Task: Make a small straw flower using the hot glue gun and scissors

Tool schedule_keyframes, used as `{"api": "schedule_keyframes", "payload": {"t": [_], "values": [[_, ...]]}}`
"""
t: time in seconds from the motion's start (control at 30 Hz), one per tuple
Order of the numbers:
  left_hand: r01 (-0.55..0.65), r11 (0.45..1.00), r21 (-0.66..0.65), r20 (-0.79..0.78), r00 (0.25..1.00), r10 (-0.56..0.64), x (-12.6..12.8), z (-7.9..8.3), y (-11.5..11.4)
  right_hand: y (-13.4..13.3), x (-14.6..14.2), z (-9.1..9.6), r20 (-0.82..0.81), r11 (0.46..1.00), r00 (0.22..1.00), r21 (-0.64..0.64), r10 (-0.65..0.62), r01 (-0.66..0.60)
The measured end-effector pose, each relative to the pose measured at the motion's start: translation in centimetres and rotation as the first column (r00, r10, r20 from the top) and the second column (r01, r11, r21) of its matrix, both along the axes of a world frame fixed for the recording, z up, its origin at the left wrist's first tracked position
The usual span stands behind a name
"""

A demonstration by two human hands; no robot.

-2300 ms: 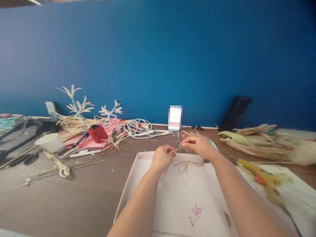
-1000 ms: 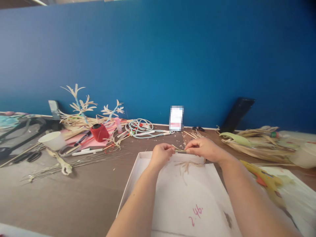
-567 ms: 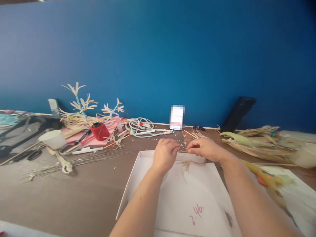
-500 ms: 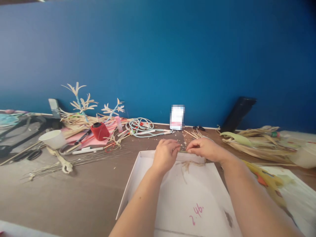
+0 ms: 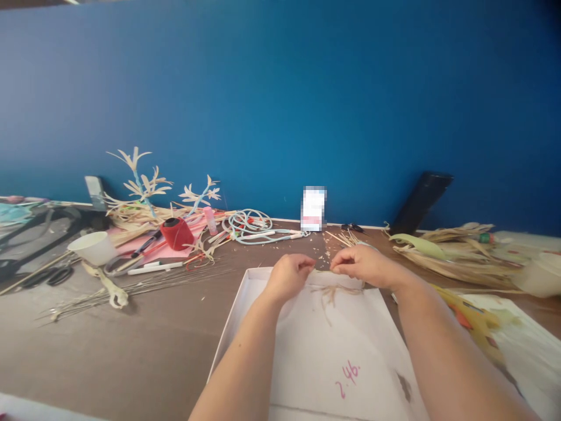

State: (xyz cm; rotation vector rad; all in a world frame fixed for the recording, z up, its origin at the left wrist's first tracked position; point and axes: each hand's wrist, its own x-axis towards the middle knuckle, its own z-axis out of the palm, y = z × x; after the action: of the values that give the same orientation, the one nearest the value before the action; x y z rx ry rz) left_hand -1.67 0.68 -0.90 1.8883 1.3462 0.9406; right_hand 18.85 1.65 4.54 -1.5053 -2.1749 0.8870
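Note:
My left hand (image 5: pixel 287 278) is over the far left part of a shallow white cardboard box (image 5: pixel 324 356), its fingertips pinched together. Just to the right, my right hand (image 5: pixel 362 264) pinches with thumb and forefinger over the box's far rim. Only a narrow gap parts the two sets of fingertips; whatever they hold is too thin to make out. Below them, a tangle of thin brown fibres (image 5: pixel 332 295) lies in the box. Pink handwriting and a brown stain mark the box's white surface.
Left stand a white cup (image 5: pixel 93 248), a red thread cone (image 5: pixel 176 234), thin wires (image 5: pixel 144 286) and flowers (image 5: pixel 146 186) of pale strips. A lit phone (image 5: pixel 312 209) leans on the blue wall. Dried husks (image 5: pixel 456 257) and a yellow glue gun (image 5: pixel 475 321) lie right.
My left hand has shifted slightly left and down, widening the gap between the hands. My right hand has hardly moved.

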Motion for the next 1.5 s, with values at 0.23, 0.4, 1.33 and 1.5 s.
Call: {"api": "schedule_keyframes", "payload": {"t": [0.23, 0.4, 1.33, 1.5], "values": [[-0.079, 0.997, 0.015, 0.09, 0.993, 0.078, 0.2, 0.0, 0.1, 0.2, 0.1, -0.4, -0.014, 0.999, 0.999, -0.016, -0.051, 0.051], [-0.103, 0.986, 0.131, 0.001, 0.995, 0.104, 0.2, 0.2, -0.1, 0.3, 0.3, -0.3, -0.019, 0.997, 0.997, -0.028, -0.07, 0.069], [-0.096, 0.959, 0.267, -0.173, 0.974, 0.145, 0.2, 0.0, 0.1, -0.5, -0.4, 0.7, -0.039, 0.997, 0.997, -0.042, -0.066, 0.065], [-0.072, 0.969, 0.238, -0.177, 0.977, 0.117, 0.1, -0.1, 0.0, -0.8, -0.6, 1.1, -0.013, 0.996, 0.996, -0.046, -0.083, 0.082]]}}
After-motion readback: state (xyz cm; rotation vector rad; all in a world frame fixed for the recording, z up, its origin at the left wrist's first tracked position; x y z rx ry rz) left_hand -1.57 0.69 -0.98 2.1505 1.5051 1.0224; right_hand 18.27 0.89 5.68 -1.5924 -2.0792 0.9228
